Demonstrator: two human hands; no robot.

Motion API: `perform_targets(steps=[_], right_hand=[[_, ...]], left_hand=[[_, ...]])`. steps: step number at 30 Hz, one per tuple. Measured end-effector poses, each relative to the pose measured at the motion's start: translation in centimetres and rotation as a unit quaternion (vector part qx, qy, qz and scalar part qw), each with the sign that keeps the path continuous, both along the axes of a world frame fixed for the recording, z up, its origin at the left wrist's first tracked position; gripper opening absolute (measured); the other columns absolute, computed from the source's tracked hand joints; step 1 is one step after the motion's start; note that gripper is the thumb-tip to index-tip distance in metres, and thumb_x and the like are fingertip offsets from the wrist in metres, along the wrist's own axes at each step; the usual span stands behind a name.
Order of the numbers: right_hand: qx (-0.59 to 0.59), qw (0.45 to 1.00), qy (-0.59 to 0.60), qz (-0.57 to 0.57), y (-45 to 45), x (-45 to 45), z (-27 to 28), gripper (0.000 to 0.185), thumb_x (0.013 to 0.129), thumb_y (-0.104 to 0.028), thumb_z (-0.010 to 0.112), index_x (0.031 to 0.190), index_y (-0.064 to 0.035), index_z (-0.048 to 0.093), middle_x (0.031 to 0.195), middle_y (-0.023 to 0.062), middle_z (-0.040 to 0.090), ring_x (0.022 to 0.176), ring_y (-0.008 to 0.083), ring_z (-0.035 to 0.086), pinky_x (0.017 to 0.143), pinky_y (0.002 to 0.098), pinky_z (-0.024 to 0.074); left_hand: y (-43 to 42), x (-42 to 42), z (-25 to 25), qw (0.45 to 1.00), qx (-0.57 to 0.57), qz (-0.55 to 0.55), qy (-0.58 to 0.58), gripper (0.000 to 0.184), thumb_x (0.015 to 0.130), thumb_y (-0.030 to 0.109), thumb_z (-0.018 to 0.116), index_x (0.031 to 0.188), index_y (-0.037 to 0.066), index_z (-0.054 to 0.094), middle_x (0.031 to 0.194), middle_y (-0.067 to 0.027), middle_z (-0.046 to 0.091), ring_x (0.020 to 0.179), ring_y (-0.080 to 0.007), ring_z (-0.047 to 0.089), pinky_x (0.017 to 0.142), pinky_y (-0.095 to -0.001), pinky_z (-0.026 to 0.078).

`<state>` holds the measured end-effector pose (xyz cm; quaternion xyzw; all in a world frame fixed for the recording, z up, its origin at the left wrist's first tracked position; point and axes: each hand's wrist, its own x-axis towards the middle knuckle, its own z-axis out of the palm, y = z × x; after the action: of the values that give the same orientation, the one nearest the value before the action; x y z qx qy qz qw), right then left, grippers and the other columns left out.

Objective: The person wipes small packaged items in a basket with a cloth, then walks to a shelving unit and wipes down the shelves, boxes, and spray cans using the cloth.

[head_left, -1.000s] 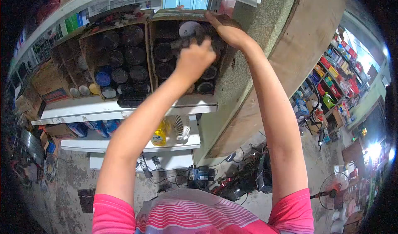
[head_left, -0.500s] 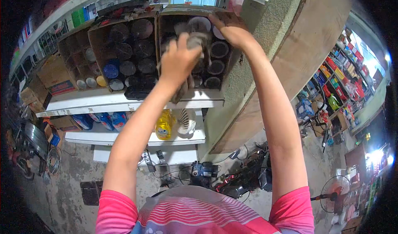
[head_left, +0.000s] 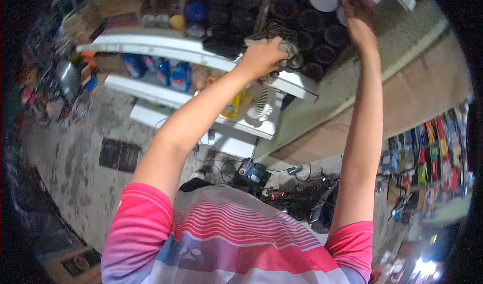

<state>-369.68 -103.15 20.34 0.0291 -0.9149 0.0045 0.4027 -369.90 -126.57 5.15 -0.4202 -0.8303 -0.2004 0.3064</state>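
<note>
My left hand [head_left: 262,59] is closed round a crumpled grey-brown rag [head_left: 288,48], in front of the lower part of an open cardboard box. Dark round can ends [head_left: 324,53] fill that box in rows, and a pale round lid [head_left: 323,0] shows near its top. Up at the box's right side, my right hand [head_left: 361,30] grips the edge, its fingers partly in shadow. The box rests on a white shelf [head_left: 297,83].
On the lower shelf stand blue packs [head_left: 179,76], a yellow bottle [head_left: 231,107] and a small white fan [head_left: 259,104]. A rough wall post [head_left: 402,48] rises at the right. A dark pump-like machine [head_left: 254,173] and cables lie on the floor.
The view has tilted down and turned, so the shelves sit higher and slanted. My left hand with the rag has gone lower on the box front; my right hand stays at its upper right edge.
</note>
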Motion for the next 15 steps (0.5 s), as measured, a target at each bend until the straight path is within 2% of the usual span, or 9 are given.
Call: perform_targets(steps=[2,3,5,8,9,11,13,14,15], right_hand=[[0.018,0.999,0.043,0.013,1.0,-1.6,-0.3,0.049,0.085,-0.046,0.035,0.106,-0.0060,0.054,0.113,0.0161,0.050,0.109,0.0319,0.041,0.091,0.0377,0.0313],[0.058,0.984,0.147,0.085,0.0,-0.9,0.3,0.043,0.084,-0.041,0.041,0.104,-0.0053,0.055,0.111,0.0161,0.051,0.106,0.0320,0.043,0.088,0.0377,0.0341],[0.099,0.971,0.216,0.039,0.0,-1.4,-0.3,0.035,0.081,-0.033,0.050,0.100,-0.0052,0.057,0.108,0.0155,0.053,0.102,0.0315,0.047,0.087,0.0370,0.0350],[-0.163,0.981,0.102,0.000,-5.1,2.8,-0.9,0.029,0.077,-0.023,0.056,0.098,-0.0030,0.058,0.102,0.0140,0.056,0.096,0.0309,0.051,0.087,0.0355,0.0355],[-0.164,0.982,0.098,0.006,-6.9,3.6,-1.8,0.029,0.077,-0.023,0.056,0.098,-0.0030,0.058,0.102,0.0140,0.056,0.096,0.0309,0.051,0.087,0.0355,0.0355],[-0.085,0.924,0.325,0.183,-10.5,4.6,-4.2,0.029,0.074,-0.022,0.059,0.096,-0.0034,0.059,0.097,0.0129,0.059,0.091,0.0301,0.054,0.082,0.0392,0.0382],[-0.135,0.918,0.257,0.272,-15.8,6.5,-8.6,0.021,0.071,-0.009,0.060,0.090,-0.0021,0.059,0.090,0.0117,0.059,0.087,0.0271,0.053,0.081,0.0358,0.0387],[-0.234,0.903,0.159,0.323,-18.8,7.5,-11.4,0.019,0.072,-0.008,0.059,0.090,-0.0008,0.059,0.091,0.0118,0.060,0.089,0.0264,0.054,0.082,0.0340,0.0384],[-0.204,0.928,0.085,0.299,-21.1,7.8,-14.7,0.020,0.073,-0.008,0.058,0.091,-0.0009,0.058,0.092,0.0115,0.059,0.088,0.0245,0.055,0.080,0.0332,0.0399]], left_hand=[[-2.8,1.0,0.5,0.999,0.033,-0.001,-0.042,0.031,0.057,0.016,0.068,0.088,0.019,0.060,0.107,-0.0091,0.047,0.088,-0.0291,0.053,0.073,-0.0372,0.045],[-4.4,1.9,1.0,0.992,0.110,-0.008,-0.063,0.034,0.056,0.017,0.068,0.089,0.019,0.060,0.109,-0.0109,0.047,0.091,-0.0298,0.052,0.076,-0.0370,0.044],[-8.1,4.3,2.2,0.973,0.206,0.009,-0.106,0.037,0.056,0.016,0.068,0.092,0.021,0.061,0.115,-0.0159,0.046,0.101,-0.0338,0.048,0.083,-0.0359,0.041],[-15.4,7.6,0.5,0.964,0.244,0.072,-0.082,0.034,0.056,0.015,0.068,0.090,0.018,0.063,0.110,-0.0168,0.049,0.104,-0.0309,0.046,0.089,-0.0355,0.036],[-18.3,8.6,-0.8,0.962,0.247,0.086,-0.080,0.034,0.057,0.014,0.068,0.090,0.016,0.063,0.108,-0.0156,0.051,0.105,-0.0295,0.045,0.092,-0.0360,0.033],[-25.0,10.6,-5.7,0.945,0.233,0.183,-0.136,0.034,0.057,0.017,0.068,0.091,0.018,0.063,0.115,-0.0162,0.044,0.107,-0.0312,0.044,0.088,-0.0337,0.038],[-31.6,14.0,-10.7,0.914,0.232,0.270,-0.195,0.029,0.060,0.016,0.067,0.089,0.013,0.063,0.113,-0.0190,0.047,0.105,-0.0328,0.046,0.086,-0.0350,0.038],[-33.9,16.4,-12.7,0.878,0.223,0.370,-0.208,0.026,0.062,0.015,0.067,0.088,0.011,0.062,0.110,-0.0199,0.049,0.103,-0.0323,0.047,0.086,-0.0359,0.038],[-37.7,18.6,-16.7,0.859,0.222,0.413,-0.205,0.026,0.063,0.015,0.067,0.088,0.009,0.062,0.109,-0.0192,0.051,0.103,-0.0317,0.048,0.086,-0.0365,0.038]])
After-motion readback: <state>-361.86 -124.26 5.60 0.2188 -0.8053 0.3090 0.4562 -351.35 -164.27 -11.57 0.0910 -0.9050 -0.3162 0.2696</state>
